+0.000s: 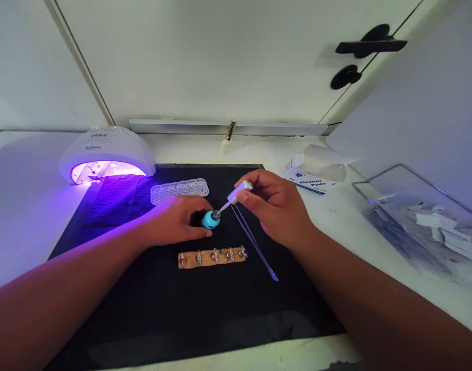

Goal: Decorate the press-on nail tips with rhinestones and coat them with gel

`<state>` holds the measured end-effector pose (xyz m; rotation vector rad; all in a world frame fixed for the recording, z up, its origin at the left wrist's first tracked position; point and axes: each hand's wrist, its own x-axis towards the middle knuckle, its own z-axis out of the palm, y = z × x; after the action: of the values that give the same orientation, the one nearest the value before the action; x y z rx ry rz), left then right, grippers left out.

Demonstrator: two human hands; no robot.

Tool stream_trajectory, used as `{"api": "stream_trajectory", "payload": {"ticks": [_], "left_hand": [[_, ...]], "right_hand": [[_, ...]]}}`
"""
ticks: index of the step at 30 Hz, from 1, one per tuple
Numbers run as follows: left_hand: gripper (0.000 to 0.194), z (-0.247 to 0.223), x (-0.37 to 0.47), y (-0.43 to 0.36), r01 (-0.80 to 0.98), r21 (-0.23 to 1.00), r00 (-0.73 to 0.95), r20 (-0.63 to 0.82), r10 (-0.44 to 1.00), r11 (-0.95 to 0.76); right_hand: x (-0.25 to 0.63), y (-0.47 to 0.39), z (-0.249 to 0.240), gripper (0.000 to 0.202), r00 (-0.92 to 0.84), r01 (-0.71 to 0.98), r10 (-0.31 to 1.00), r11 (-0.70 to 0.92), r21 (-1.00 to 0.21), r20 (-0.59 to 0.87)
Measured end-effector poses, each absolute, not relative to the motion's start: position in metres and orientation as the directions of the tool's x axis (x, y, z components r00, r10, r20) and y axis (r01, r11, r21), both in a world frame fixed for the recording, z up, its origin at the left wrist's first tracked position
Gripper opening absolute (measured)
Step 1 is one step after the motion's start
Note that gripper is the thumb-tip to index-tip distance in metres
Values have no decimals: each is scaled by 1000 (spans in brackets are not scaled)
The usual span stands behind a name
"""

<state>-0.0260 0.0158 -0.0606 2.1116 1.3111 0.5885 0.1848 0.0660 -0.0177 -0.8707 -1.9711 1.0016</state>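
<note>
My left hand [178,219] is closed round a small turquoise bottle [210,220], tilted to the right above the black mat [151,309]. My right hand [269,203] pinches a white brush cap [240,191]; its thin stem reaches down to the bottle's open neck. Below the hands lies a tan strip [207,259] bearing several small clear pieces with coloured spots. Blue-lit tweezers [255,245] rest on the mat, right of the strip. Behind my left hand sits a clear compartment case [178,189], partly covered by the hand.
A white lamp [106,144] glows purple at the back left. A bottle with a gold and black cap [229,135] stands at the back. On the right are an open alcohol pads box [315,170] and a wire-rimmed container [433,232] of packets.
</note>
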Motion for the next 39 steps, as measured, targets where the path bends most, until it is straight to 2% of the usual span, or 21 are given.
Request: {"api": "stream_trajectory", "payload": {"ticks": [39], "left_hand": [[27,-61,-28,16,640,686,414,71,907,-346]], "right_hand": [[182,67,-22,16,-467,124,810,458,-880,355]]}}
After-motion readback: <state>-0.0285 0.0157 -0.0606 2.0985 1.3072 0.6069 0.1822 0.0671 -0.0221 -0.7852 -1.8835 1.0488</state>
